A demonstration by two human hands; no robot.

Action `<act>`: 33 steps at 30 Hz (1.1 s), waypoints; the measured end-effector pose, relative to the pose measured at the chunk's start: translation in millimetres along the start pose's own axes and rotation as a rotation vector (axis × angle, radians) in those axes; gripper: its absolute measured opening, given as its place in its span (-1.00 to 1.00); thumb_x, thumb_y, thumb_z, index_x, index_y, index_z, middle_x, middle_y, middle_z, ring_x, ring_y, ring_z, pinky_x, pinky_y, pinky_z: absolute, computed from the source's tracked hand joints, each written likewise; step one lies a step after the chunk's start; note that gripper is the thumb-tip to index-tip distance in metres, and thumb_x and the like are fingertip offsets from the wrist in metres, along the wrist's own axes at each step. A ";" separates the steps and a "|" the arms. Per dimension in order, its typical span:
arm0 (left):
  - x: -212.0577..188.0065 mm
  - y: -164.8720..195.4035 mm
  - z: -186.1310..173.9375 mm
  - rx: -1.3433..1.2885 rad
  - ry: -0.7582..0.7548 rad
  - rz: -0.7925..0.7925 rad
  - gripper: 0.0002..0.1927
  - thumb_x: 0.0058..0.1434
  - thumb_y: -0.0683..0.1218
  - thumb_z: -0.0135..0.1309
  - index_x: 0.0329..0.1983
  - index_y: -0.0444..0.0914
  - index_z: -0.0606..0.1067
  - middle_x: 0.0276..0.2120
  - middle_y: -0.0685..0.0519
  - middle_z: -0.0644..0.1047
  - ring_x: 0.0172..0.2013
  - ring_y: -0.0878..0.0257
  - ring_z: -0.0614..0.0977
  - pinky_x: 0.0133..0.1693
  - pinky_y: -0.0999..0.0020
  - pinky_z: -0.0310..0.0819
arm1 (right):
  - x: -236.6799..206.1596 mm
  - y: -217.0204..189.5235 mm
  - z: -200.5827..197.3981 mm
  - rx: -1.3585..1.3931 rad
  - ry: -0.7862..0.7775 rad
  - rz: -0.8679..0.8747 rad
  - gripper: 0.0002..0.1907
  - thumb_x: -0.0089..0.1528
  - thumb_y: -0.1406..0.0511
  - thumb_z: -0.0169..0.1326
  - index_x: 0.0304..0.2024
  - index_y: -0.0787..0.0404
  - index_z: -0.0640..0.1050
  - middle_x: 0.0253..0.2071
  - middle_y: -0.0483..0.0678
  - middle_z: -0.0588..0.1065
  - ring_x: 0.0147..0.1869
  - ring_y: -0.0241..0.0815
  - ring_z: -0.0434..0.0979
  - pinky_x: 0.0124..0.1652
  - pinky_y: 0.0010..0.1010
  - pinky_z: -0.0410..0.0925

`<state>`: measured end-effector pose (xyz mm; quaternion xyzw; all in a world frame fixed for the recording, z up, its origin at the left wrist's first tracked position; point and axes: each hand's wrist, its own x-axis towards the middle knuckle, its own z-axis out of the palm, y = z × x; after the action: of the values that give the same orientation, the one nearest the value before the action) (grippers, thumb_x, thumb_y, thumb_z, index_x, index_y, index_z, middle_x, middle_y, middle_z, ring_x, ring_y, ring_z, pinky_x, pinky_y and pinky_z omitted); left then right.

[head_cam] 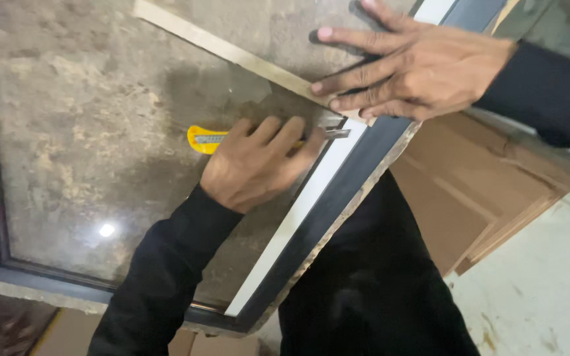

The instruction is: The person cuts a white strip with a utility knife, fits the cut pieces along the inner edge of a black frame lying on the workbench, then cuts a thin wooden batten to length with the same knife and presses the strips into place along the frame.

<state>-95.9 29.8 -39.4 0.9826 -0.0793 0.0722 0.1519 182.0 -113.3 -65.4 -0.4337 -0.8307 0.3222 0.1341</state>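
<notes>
while i look down from the head camera, my left hand (258, 165) is closed around a yellow plastic utility knife (207, 139), fingers wrapped over its body, with the thin metal blade (336, 134) poking out to the right beside the white strip (298, 217) along the inner edge of the dark frame (344, 198). my right hand (417, 66) grips nothing; it lies flat with fingers spread, fingertips pressing a long, thin, tan straight strip (232, 53) that runs diagonally across the pane. the knife sits low over a large reflective glass pane (87, 132), whose surface mirrors mottled brown. i judge the knife light and stiff, its plastic shell easy to hold mid-body as it is now, while the blade looks thin and likely to snap under side load. the glass seems smooth, slippery and fragile, so the tan strip could skate unless pressed down. brown wooden boards (470, 191) lie to the right, on a pale floor (549, 283).
</notes>
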 end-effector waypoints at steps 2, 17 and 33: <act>5.7 -0.1 6.6 0.018 0.008 0.050 -0.68 0.33 -0.01 0.11 0.12 -0.15 0.55 -0.08 0.10 0.49 -0.19 0.25 0.51 -0.26 0.32 0.39 | 1.2 -1.5 2.3 0.035 0.003 0.011 -0.41 0.20 0.03 -0.09 0.29 -0.07 0.42 0.53 -0.30 0.14 0.69 0.02 -0.34 0.50 0.30 -0.45; 23.6 -14.0 14.6 0.165 0.067 0.280 -0.66 0.41 0.07 0.03 0.12 -0.19 0.56 -0.03 0.04 0.55 -0.13 0.23 0.56 -0.24 0.36 0.50 | -1.3 0.1 5.6 0.017 0.045 0.011 -0.47 0.36 0.00 -0.34 0.17 -0.01 0.51 0.40 -0.24 0.29 0.63 0.01 -0.22 0.46 0.29 -0.42; 34.7 -14.5 7.2 0.260 0.085 0.395 -0.64 0.45 0.06 0.02 0.08 -0.28 0.59 -0.08 0.02 0.51 -0.15 0.20 0.57 -0.26 0.38 0.54 | -4.5 2.6 8.9 0.021 0.131 -0.046 -0.50 0.40 0.06 -0.31 0.11 0.06 0.58 0.37 -0.15 0.36 0.61 0.09 -0.03 0.46 0.29 -0.40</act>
<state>-58.6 36.6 -44.6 0.9554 -0.2534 0.1511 0.0105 181.9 -119.6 -73.6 -0.4330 -0.8266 0.2986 0.2000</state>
